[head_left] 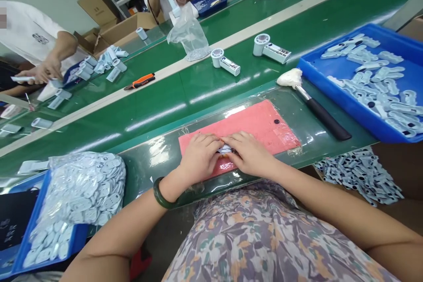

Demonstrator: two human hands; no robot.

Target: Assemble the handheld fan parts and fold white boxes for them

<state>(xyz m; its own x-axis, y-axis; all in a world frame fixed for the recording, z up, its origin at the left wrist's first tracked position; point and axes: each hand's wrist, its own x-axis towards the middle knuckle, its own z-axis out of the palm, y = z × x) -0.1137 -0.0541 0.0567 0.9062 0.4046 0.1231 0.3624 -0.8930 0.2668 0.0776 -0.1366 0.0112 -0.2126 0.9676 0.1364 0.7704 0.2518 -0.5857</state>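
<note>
Over a pink mat [257, 119], my left hand [201, 154] and my right hand [249, 152] meet with fingers closed around one small pale plastic part [225, 149]. Only a strip of that part shows between the fingertips and thumbs; the rest is covered. A small black disc [276, 121] lies on the mat's right end. To the right of my right hand lies a hammer [327, 116] with a black grip, its head wrapped in something white.
A blue tray [317, 92] of pale plastic parts stands at right. At left, a clear bag [95, 185] of pale pieces rests in a blue bin [77, 240]. Orange-handled pliers [142, 81] and white-blue devices [229, 65] sit farther off. Two people work across the green belt [178, 88].
</note>
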